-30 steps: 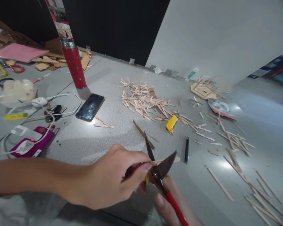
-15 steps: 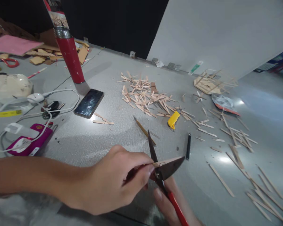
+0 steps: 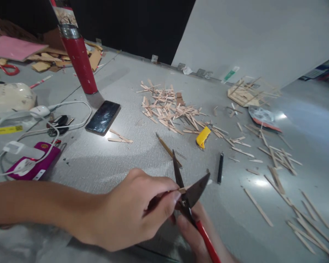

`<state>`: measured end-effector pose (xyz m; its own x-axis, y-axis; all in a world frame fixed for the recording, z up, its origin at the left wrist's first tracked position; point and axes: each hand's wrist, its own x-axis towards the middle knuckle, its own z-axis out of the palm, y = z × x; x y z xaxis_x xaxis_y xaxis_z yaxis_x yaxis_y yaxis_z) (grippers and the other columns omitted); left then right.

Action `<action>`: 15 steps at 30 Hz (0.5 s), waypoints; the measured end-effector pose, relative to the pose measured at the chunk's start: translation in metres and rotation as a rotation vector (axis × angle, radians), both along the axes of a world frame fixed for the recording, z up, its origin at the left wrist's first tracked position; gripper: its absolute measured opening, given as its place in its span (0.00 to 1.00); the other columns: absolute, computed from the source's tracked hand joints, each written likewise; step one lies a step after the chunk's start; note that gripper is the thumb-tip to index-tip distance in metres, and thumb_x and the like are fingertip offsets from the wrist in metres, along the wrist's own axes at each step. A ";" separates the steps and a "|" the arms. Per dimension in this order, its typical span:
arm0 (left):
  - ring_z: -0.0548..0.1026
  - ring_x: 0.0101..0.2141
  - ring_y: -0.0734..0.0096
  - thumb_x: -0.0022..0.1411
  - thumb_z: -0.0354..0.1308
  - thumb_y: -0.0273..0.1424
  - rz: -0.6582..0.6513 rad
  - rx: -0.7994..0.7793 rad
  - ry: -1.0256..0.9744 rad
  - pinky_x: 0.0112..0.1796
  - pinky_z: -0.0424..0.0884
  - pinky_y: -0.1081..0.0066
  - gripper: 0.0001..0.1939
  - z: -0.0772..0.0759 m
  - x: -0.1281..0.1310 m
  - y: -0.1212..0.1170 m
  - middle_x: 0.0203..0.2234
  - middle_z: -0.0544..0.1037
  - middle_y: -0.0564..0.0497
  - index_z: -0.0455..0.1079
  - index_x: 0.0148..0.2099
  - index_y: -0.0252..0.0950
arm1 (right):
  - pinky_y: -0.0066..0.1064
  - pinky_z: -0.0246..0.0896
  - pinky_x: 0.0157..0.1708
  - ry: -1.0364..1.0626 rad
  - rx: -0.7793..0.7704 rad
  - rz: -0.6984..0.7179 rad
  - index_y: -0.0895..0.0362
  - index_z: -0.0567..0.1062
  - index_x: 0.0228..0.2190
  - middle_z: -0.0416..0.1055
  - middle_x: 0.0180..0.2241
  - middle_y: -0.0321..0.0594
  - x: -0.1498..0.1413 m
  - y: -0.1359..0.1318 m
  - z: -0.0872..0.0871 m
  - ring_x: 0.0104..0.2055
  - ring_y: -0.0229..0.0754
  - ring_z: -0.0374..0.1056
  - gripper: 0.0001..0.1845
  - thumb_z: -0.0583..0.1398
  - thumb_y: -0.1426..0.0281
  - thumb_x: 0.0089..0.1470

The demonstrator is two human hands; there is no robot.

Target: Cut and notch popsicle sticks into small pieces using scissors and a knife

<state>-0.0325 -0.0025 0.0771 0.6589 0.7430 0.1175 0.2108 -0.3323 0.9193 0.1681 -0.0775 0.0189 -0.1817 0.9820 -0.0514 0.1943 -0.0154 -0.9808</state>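
Observation:
Between thumb and forefinger, my left hand (image 3: 142, 208) pinches a thin wooden stick (image 3: 182, 190). Its short visible end sits between the parted blades of the scissors (image 3: 195, 190). My right hand (image 3: 197, 233), partly cut off by the lower edge, is wrapped round the scissors' red handles. One dark blade passes in front of the stick's line; a pale sliver shows beyond it, and I cannot tell whether it belongs to the stick. Just past the blade tips lies a slim yellowish-brown tool (image 3: 167, 148). A black pen-like tool (image 3: 220, 168) lies to the right.
Ahead is a heap of small wooden pieces (image 3: 164, 106), with a yellow-handled cutter (image 3: 203, 137) beside it. Longer sticks (image 3: 259, 207) are scattered at right, near a wooden frame model (image 3: 242, 95). At left are a phone (image 3: 103, 117), a red bottle (image 3: 79, 64) and cables (image 3: 82, 106).
The scissor blades have come closer together. Less of the stick shows beyond my left fingers. The view has shifted slightly; both hands stay in nearly the same place.

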 end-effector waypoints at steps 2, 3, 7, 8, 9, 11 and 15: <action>0.58 0.19 0.84 0.74 0.50 0.28 0.004 -0.009 -0.003 0.22 0.56 0.82 0.17 0.000 0.000 0.000 0.19 0.61 0.60 0.68 0.30 0.33 | 0.36 0.69 0.34 0.018 -0.012 -0.011 0.53 0.79 0.34 0.74 0.32 0.41 -0.007 0.003 0.003 0.30 0.43 0.68 0.21 0.58 0.50 0.66; 0.58 0.19 0.84 0.74 0.50 0.28 0.001 -0.014 -0.007 0.22 0.57 0.82 0.16 0.000 -0.001 0.000 0.19 0.62 0.60 0.68 0.31 0.33 | 0.35 0.68 0.32 0.030 -0.022 -0.017 0.54 0.78 0.33 0.71 0.29 0.39 -0.009 0.004 0.004 0.28 0.42 0.66 0.23 0.57 0.49 0.66; 0.61 0.20 0.83 0.74 0.49 0.29 -0.022 -0.046 -0.024 0.23 0.58 0.82 0.16 -0.002 -0.001 0.000 0.20 0.66 0.59 0.69 0.32 0.33 | 0.34 0.65 0.30 0.062 -0.015 -0.059 0.54 0.78 0.32 0.69 0.26 0.38 -0.013 0.003 0.000 0.28 0.43 0.65 0.23 0.58 0.48 0.64; 0.61 0.21 0.83 0.74 0.49 0.30 -0.023 -0.058 -0.026 0.23 0.59 0.82 0.16 -0.002 0.000 0.000 0.20 0.67 0.59 0.69 0.32 0.33 | 0.35 0.65 0.31 0.059 -0.003 -0.071 0.54 0.78 0.32 0.70 0.27 0.39 -0.013 0.002 -0.001 0.30 0.43 0.66 0.23 0.58 0.49 0.64; 0.61 0.21 0.83 0.74 0.49 0.30 -0.021 -0.069 -0.026 0.23 0.58 0.82 0.16 -0.003 0.000 0.000 0.20 0.67 0.59 0.69 0.32 0.33 | 0.35 0.66 0.32 0.053 0.001 -0.069 0.54 0.79 0.32 0.71 0.28 0.40 -0.013 0.002 -0.002 0.31 0.44 0.67 0.23 0.59 0.49 0.64; 0.61 0.21 0.82 0.74 0.49 0.30 -0.016 -0.084 -0.023 0.23 0.58 0.82 0.16 -0.003 0.001 -0.001 0.20 0.67 0.58 0.69 0.32 0.33 | 0.36 0.66 0.34 0.041 -0.004 -0.052 0.54 0.79 0.33 0.72 0.29 0.40 -0.011 0.002 -0.003 0.32 0.44 0.67 0.22 0.59 0.49 0.65; 0.60 0.20 0.82 0.74 0.49 0.31 -0.010 -0.093 -0.025 0.22 0.57 0.82 0.17 -0.002 0.002 -0.001 0.20 0.66 0.58 0.69 0.31 0.33 | 0.35 0.67 0.34 0.056 -0.036 -0.040 0.55 0.78 0.32 0.72 0.29 0.40 -0.009 0.004 -0.003 0.32 0.44 0.68 0.21 0.60 0.50 0.63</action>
<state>-0.0310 -0.0038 0.0747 0.6642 0.7447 0.0652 0.1840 -0.2474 0.9513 0.1589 -0.0739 0.0160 -0.1459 0.9862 -0.0778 0.1381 -0.0576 -0.9887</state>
